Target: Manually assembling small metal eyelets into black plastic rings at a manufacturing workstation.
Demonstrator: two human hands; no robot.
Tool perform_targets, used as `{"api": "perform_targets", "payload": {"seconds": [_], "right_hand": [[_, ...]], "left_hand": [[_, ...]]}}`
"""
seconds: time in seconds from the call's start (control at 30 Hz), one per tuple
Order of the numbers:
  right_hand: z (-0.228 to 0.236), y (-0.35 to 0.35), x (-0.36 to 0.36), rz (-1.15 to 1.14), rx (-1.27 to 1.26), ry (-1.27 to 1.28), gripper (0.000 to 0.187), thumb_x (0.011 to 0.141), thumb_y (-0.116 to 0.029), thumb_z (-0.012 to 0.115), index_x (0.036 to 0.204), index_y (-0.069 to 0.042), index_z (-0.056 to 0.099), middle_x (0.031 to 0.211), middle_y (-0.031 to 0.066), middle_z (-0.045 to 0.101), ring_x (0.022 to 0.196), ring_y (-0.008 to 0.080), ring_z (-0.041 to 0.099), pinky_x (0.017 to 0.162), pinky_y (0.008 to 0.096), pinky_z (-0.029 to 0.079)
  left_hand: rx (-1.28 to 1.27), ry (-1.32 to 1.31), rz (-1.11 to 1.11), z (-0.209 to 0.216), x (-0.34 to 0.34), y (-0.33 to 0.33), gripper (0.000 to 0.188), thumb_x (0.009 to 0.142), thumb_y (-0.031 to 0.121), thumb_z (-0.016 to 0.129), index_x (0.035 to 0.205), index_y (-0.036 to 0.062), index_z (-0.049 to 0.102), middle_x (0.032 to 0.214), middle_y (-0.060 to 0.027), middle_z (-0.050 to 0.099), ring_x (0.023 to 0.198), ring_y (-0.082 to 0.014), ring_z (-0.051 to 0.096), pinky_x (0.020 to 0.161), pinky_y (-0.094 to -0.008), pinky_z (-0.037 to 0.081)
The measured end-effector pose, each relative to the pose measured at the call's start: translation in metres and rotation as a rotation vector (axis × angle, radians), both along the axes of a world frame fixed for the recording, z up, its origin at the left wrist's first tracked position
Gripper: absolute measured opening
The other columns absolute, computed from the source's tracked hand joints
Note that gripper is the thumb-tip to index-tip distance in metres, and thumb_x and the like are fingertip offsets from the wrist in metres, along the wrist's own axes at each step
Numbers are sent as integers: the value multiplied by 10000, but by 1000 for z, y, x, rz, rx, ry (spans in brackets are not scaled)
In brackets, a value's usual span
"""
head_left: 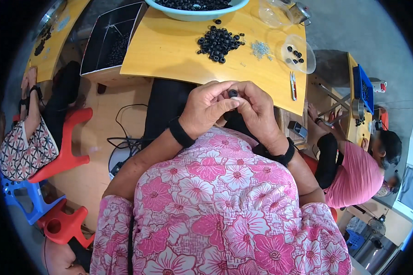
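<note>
Close to the table's near edge, my left hand (209, 109) and my right hand (258, 110) meet over my lap. Between their fingertips is a small black ring-shaped part (233, 93) with a hole in its middle. Both thumbs and forefingers are closed round it. Ahead of my hands, a loose pile of similar black parts (218, 43) lies on the yellow table (170, 46). To its right are a scatter of tiny pale, shiny pieces (260, 49) and a clear round dish (309, 54) with several black parts. Red-handled snips (293, 86) lie near the table's right edge.
A light blue basin (197, 15) of black parts stands at the far edge, with a metal cup (300, 13) to its right. Left of the table is an open box (114, 41). People sit on both sides, the left one on a red stool (69, 146). Cables (124, 140) trail below.
</note>
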State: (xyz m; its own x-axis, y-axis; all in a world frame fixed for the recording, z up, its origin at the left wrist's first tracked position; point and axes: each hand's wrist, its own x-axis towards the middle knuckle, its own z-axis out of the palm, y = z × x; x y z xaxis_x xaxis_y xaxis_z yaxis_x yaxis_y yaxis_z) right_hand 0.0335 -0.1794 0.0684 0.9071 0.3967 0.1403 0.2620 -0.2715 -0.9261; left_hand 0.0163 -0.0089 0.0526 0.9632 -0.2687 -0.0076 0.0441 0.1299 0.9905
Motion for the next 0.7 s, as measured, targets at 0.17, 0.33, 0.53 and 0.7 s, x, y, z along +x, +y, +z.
{"api": "perform_targets", "payload": {"seconds": [0.17, 0.33, 0.53, 0.7], "right_hand": [[8, -3, 5, 22, 75, 228, 167, 884, -42, 525, 1036, 7, 574, 866, 70, 606, 736, 153, 578, 687, 261, 471], [2, -10, 11, 76, 363, 683, 169, 960, -122, 500, 1029, 12, 575, 872, 30, 595, 716, 109, 569, 672, 246, 481], [-3, -12, 12, 121, 566, 879, 218, 969, -196, 505, 968, 15, 562, 796, 32, 556, 655, 113, 523, 702, 299, 507], [-5, -12, 13, 136, 605, 933, 242, 972, -216, 501, 941, 18, 554, 777, 35, 547, 627, 120, 496, 702, 326, 514]], "left_hand": [[51, -93, 50, -6, 1, -1, 394, 853, 86, 674, 1211, -40, 567, 937, -16, 590, 810, -76, 554, 742, -203, 462], [-33, -81, 83, -12, 3, -1, 282, 839, 1, 651, 1116, -37, 615, 918, -33, 615, 793, -95, 589, 712, -221, 483], [55, -159, 114, -9, 4, 0, 188, 825, -33, 643, 1013, -33, 646, 874, -42, 599, 785, -98, 597, 696, -222, 483], [88, -181, 123, -11, 5, 1, 166, 820, -24, 650, 985, -39, 647, 854, -38, 581, 771, -86, 581, 690, -217, 470]]}}
